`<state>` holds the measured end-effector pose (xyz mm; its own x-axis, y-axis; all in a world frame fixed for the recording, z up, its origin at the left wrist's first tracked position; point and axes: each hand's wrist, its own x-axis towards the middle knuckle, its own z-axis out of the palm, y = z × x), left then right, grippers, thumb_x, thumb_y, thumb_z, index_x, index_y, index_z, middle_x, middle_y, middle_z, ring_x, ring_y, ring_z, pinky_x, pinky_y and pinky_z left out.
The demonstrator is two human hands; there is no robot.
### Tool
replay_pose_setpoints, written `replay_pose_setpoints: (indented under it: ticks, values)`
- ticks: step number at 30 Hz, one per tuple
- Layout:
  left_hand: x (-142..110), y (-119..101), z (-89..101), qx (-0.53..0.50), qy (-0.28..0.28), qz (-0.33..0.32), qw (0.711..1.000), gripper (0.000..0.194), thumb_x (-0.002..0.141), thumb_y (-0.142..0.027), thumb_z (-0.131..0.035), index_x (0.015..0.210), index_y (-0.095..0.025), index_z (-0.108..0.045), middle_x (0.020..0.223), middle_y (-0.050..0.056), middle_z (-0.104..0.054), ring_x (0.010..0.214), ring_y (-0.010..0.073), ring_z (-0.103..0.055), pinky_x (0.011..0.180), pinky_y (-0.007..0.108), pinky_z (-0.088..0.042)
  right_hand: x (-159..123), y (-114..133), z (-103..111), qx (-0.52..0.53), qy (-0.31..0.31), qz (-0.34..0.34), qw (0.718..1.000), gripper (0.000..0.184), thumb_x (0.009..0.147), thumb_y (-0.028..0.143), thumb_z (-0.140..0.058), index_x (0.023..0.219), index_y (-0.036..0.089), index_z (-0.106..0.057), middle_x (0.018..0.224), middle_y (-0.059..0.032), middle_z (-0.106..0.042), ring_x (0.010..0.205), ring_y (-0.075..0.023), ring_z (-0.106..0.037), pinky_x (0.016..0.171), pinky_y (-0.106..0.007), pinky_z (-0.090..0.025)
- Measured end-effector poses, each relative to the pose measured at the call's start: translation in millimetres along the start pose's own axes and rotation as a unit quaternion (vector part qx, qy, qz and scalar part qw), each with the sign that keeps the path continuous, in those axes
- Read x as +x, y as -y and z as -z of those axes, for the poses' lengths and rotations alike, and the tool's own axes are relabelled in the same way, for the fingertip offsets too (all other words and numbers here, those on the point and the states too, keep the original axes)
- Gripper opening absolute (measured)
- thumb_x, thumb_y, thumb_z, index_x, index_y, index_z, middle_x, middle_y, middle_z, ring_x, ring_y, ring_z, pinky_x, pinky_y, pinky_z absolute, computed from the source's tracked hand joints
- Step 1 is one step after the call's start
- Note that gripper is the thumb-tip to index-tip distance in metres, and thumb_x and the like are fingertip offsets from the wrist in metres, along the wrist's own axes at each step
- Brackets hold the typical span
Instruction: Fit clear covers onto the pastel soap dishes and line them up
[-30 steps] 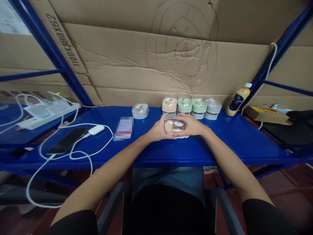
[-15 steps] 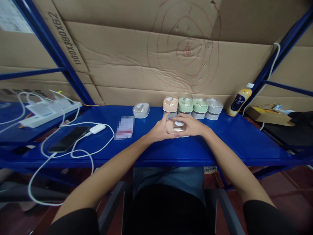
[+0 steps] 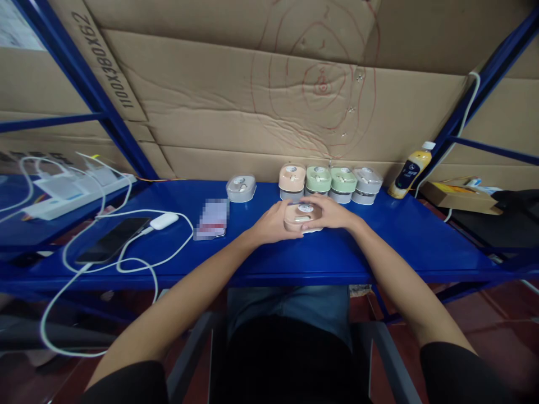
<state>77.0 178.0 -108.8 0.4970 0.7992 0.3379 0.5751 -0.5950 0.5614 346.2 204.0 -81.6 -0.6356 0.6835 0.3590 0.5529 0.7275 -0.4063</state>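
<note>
Between my hands is a rounded, peach-coloured case [image 3: 300, 215] with a clear cover, a round white label and a small light piece on top. My left hand [image 3: 273, 223] wraps round its left side. My right hand [image 3: 333, 213] curls round the right side, thumb at the near edge and fingers over the far edge. Just behind it stand stacked cases of the same kind: a peach case [image 3: 292, 178], a green case [image 3: 318, 178], a second green case [image 3: 343, 180] and a grey case [image 3: 367, 182]. Further left sits a single grey case [image 3: 241, 189].
A blurred-out flat item [image 3: 212, 219] and a black phone [image 3: 113, 240] with white cables lie left on the blue table [image 3: 261, 264]. A power strip [image 3: 80, 196] is at far left. A drink bottle [image 3: 410, 171] stands at the back right; a cardboard wall [image 3: 210, 90] rises behind.
My fingers on the peach case have shifted outward slightly, so more of its top shows. My view has turned a little; the other cases stay in place.
</note>
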Motion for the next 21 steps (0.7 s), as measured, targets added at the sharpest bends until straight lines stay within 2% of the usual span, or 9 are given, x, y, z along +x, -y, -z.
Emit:
replay_pose_setpoints:
  ticks: [5,7,8,10,12,13,16,18,21]
  values:
    - [-6.3,-4.5,14.9,0.031,0.051,-0.053,0.997,0.098,0.082,-0.050,-0.086,0.166,-0.029,-0.042,0.154,0.015,-0.056,0.140,0.0395,-0.062,0.118,0.055,-0.051,-0.8,-4.1,-1.0,0.010,0.012,-0.008,1.000,0.105,0.072,0.073,-0.094,0.159,0.025,-0.061,0.141,-0.0176,-0.069,0.131,-0.0418,-0.067,0.115,-0.063,-0.052]
    - [-7.1,-9.5,23.5,0.059,0.067,-0.048,0.995,0.089,0.086,-0.049,-0.081,0.166,-0.033,-0.044,0.151,0.013,-0.057,0.134,0.0372,-0.065,0.116,0.052,-0.053,-1.6,-5.7,-0.3,0.021,-0.001,-0.014,1.000,0.109,0.073,0.076,-0.093,0.162,0.026,-0.057,0.147,-0.0185,-0.066,0.134,-0.0421,-0.065,0.115,-0.062,-0.052]
    - [-7.3,-12.5,28.3,0.081,0.070,-0.032,0.994,0.087,0.087,-0.050,-0.081,0.165,-0.033,-0.046,0.147,0.012,-0.058,0.130,0.0371,-0.067,0.113,0.052,-0.054,-1.9,-6.1,0.6,0.027,-0.014,-0.020,0.999,0.105,0.077,0.078,-0.088,0.162,0.025,-0.057,0.150,-0.0192,-0.065,0.134,-0.0415,-0.065,0.113,-0.061,-0.053]
    - [-8.3,-18.5,39.4,0.135,0.073,0.020,0.988,0.087,0.085,-0.051,-0.082,0.163,-0.032,-0.048,0.140,0.013,-0.061,0.123,0.0389,-0.069,0.107,0.053,-0.057,-2.2,-6.3,3.4,0.037,-0.049,-0.037,0.997,0.087,0.092,0.081,-0.071,0.156,0.024,-0.062,0.149,-0.0196,-0.067,0.129,-0.0386,-0.068,0.109,-0.058,-0.056]
    - [-11.4,-23.6,51.9,0.181,0.075,0.083,0.977,0.088,0.083,-0.054,-0.083,0.160,-0.030,-0.050,0.135,0.014,-0.063,0.119,0.0418,-0.071,0.101,0.054,-0.058,-1.7,-6.2,7.3,0.034,-0.088,-0.047,0.994,0.071,0.105,0.080,-0.048,0.141,0.023,-0.072,0.137,-0.0176,-0.073,0.123,-0.0350,-0.070,0.108,-0.055,-0.056]
    - [-14.0,-25.6,58.1,0.197,0.075,0.112,0.971,0.087,0.082,-0.055,-0.083,0.159,-0.029,-0.051,0.134,0.015,-0.064,0.119,0.0430,-0.071,0.099,0.054,-0.058,-1.2,-6.4,9.3,0.027,-0.102,-0.050,0.993,0.071,0.109,0.078,-0.039,0.132,0.023,-0.075,0.128,-0.0162,-0.076,0.120,-0.0340,-0.070,0.108,-0.054,-0.056]
    - [-25.9,-30.4,72.3,0.232,0.093,0.167,0.954,0.094,0.082,-0.056,-0.082,0.164,-0.030,-0.044,0.136,0.016,-0.067,0.118,0.0442,-0.072,0.097,0.052,-0.059,0.1,-7.2,14.1,0.005,-0.117,-0.059,0.991,0.079,0.110,0.081,-0.025,0.110,0.023,-0.078,0.108,-0.0141,-0.078,0.112,-0.0339,-0.071,0.105,-0.053,-0.055]
    - [-34.2,-34.5,75.3,0.261,0.106,0.186,0.941,0.097,0.087,-0.055,-0.078,0.170,-0.032,-0.034,0.137,0.018,-0.068,0.119,0.0445,-0.073,0.096,0.051,-0.058,0.3,-7.3,15.7,0.000,-0.117,-0.069,0.991,0.081,0.108,0.083,-0.023,0.103,0.023,-0.077,0.102,-0.0138,-0.077,0.106,-0.0338,-0.071,0.101,-0.052,-0.056]
    - [-40.3,-43.2,70.8,0.320,0.097,0.210,0.919,0.082,0.101,-0.049,-0.062,0.173,-0.026,-0.030,0.141,0.023,-0.068,0.123,0.0457,-0.072,0.097,0.052,-0.057,-0.5,-5.9,15.8,0.006,-0.112,-0.081,0.990,0.080,0.108,0.083,-0.024,0.100,0.022,-0.076,0.101,-0.0136,-0.076,0.100,-0.0321,-0.071,0.096,-0.049,-0.057]
